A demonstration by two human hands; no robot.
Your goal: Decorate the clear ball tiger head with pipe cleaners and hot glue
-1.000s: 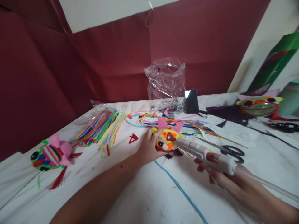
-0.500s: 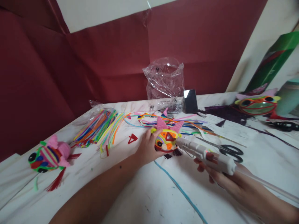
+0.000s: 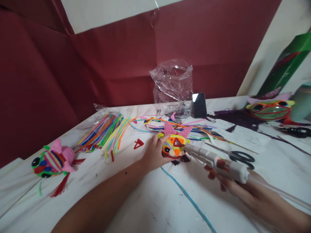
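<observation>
Two hands of mine are busy on the white table (image 3: 150,207). Far to the left lies a pink and striped toy (image 3: 52,160) with black eyes and a red tassel, well apart from me. Next along, a bundle of coloured pipe cleaners (image 3: 102,132) fans out of a clear wrapper, and a small red triangle (image 3: 138,143) lies just beside it.

My left hand (image 3: 154,153) is curled around the left side of the small colourful head (image 3: 175,145), gripping it. The head has pink ears and sits low over the table near its middle. From the right, the nozzle of the white glue gun (image 3: 216,161) meets the head's side; I cannot tell whether it actually touches. My right hand (image 3: 239,189) is closed around the gun's body from below.

A blue strand (image 3: 187,197) runs across the table between my forearms. Behind the head stand a crumpled clear bag (image 3: 172,82) and a small dark box (image 3: 199,105). Black scissors (image 3: 243,158) lie just past the gun, and a green and orange mask (image 3: 270,110) sits far right.
</observation>
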